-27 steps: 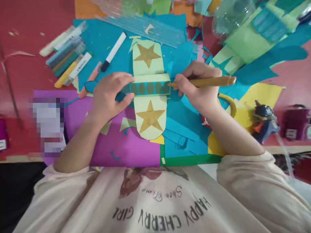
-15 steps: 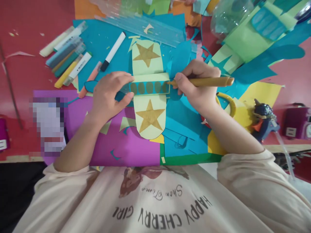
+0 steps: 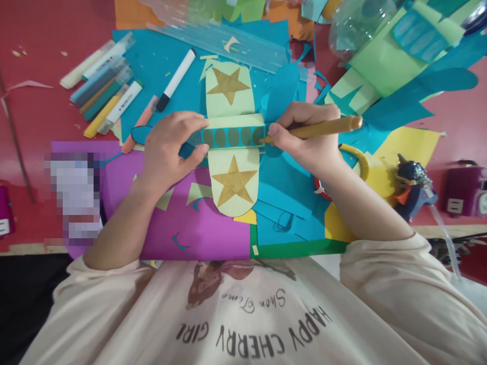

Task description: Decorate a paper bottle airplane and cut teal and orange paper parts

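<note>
In the head view, the right hand [image 3: 310, 134] is closed in a writing grip around a gold marker [image 3: 327, 126], its tip at the right end of a blue strip [image 3: 233, 137] with a row of dark ovals. The left hand [image 3: 171, 144] is half curled, thumb and fingers spread apart at the strip's left end; how firmly it grips there I cannot tell. The strip lies crosswise between an upper gold star [image 3: 229, 85] and a lower gold star [image 3: 235, 181], both on pale green paper [image 3: 221, 106]. Purple paper [image 3: 198, 233] lies below the left hand. On the red counter [image 3: 30, 101], a glue gun [image 3: 416, 195] lies at the right; more markers [image 3: 108, 91] lie at the upper left.
</note>
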Demonstrator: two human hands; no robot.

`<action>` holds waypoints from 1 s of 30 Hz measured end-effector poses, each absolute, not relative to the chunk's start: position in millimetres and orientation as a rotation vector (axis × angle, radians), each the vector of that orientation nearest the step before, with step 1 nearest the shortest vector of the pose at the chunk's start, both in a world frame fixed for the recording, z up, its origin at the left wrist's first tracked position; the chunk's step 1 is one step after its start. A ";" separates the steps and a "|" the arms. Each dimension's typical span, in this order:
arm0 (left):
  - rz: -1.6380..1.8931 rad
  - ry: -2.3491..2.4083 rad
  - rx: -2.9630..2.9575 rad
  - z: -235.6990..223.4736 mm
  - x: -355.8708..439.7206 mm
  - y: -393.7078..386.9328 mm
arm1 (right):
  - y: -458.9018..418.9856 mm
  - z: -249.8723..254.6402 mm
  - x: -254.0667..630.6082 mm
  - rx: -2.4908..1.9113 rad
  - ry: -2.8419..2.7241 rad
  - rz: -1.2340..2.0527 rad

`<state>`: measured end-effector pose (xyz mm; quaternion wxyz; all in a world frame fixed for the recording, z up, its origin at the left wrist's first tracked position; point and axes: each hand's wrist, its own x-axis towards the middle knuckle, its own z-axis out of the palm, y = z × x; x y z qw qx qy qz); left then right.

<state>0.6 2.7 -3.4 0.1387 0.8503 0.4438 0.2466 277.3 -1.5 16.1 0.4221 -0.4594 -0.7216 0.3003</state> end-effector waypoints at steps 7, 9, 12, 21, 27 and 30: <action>0.710 1.286 2.481 -2.7 1.0 1.4 | -3.4 17.2 271.6 -1.107 -1.681 0.752; 0.719 1.287 2.469 -2.4 1.5 1.3 | -5.1 18.0 267.3 -1.077 -1.590 0.718; 0.714 1.291 2.454 -1.6 2.2 1.2 | -6.9 19.4 263.1 -1.086 -1.546 0.694; 0.713 1.305 2.427 0.8 3.6 1.0 | -5.4 18.5 267.2 -1.167 -1.667 0.651; 0.716 1.304 2.411 -0.4 2.8 1.5 | -4.6 18.6 270.0 -1.223 -1.726 0.703; 0.712 1.303 2.422 0.2 2.8 1.1 | -4.6 19.7 271.1 -1.232 -1.745 0.741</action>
